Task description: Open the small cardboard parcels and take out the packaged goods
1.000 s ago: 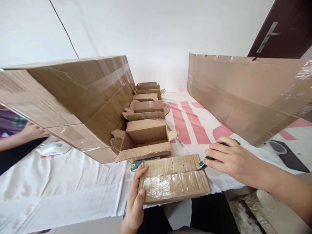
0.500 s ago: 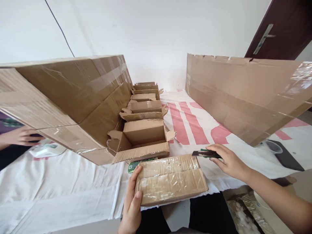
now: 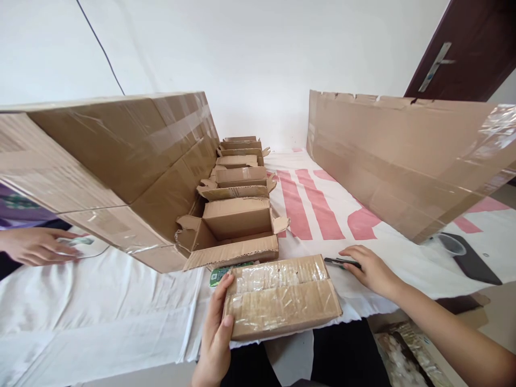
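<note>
A small taped cardboard box point(image 3: 282, 298) lies at the near table edge. My left hand point(image 3: 215, 333) grips its left end, thumb on the top. My right hand point(image 3: 368, 269) rests on the white cloth just right of the box, its fingers lying over a green-and-black utility knife point(image 3: 336, 262) that is flat on the table. A green card point(image 3: 220, 275) pokes out from under the box's far left corner.
A row of opened small cartons point(image 3: 237, 226) runs away from me down the middle. Large cardboard boxes stand on the left point(image 3: 121, 161) and right point(image 3: 403, 156). Another person's hand point(image 3: 34, 246) rests on a white packet at far left. A dark tray with a plastic cup point(image 3: 455, 244) sits at right.
My right hand has drawn the knife away from the box's right end and lowered it flat onto the cloth. The other person's hand has moved in over the white packet.
</note>
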A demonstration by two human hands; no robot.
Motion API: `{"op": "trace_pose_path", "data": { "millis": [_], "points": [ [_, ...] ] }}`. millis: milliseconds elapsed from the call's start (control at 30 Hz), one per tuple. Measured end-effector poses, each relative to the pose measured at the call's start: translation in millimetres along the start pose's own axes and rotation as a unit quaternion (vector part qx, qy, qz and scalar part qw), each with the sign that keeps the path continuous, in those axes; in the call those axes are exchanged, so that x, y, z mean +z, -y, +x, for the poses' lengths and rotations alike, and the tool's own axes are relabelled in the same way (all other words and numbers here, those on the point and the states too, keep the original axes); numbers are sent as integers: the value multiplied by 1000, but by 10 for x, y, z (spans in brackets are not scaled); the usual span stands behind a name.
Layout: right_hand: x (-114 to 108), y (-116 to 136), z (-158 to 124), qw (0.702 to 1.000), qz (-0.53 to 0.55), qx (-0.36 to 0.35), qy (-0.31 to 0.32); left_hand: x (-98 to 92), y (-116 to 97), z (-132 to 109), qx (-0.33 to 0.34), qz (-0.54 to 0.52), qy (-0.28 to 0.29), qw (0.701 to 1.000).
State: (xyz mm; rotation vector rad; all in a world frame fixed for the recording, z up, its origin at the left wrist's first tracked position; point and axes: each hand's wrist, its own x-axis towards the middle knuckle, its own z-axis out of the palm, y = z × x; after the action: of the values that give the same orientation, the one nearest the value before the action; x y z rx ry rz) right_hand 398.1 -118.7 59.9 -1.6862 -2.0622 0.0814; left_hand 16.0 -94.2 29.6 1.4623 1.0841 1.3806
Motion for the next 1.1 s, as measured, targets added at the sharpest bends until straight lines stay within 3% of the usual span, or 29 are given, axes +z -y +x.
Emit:
{"op": "trace_pose_path", "data": {
  "millis": [67, 133, 267, 433, 767, 1100],
  "points": [
    [-111, 229, 70, 995, 46, -43, -76, -9, -9, 7, 7, 16, 10, 1000],
    [-222, 461, 123, 987, 79, -91, -103, 4, -37, 5, 1, 17, 8, 1000],
    [-378, 814, 183, 977, 90, -185, -63, 24, -64, -2, -9, 14, 1, 1000],
    [-410, 984, 239, 967, 13, -254, -27, -35, 18, 13, 25, 35, 25, 999],
    [-351, 1037, 322, 968, -68, -241, 34, -39, 47, 19, 34, 42, 30, 998],
    [-465, 1005, 367, 970, -32, -213, 109, -51, 58, 14, 42, 40, 31, 998]
  ]
}}
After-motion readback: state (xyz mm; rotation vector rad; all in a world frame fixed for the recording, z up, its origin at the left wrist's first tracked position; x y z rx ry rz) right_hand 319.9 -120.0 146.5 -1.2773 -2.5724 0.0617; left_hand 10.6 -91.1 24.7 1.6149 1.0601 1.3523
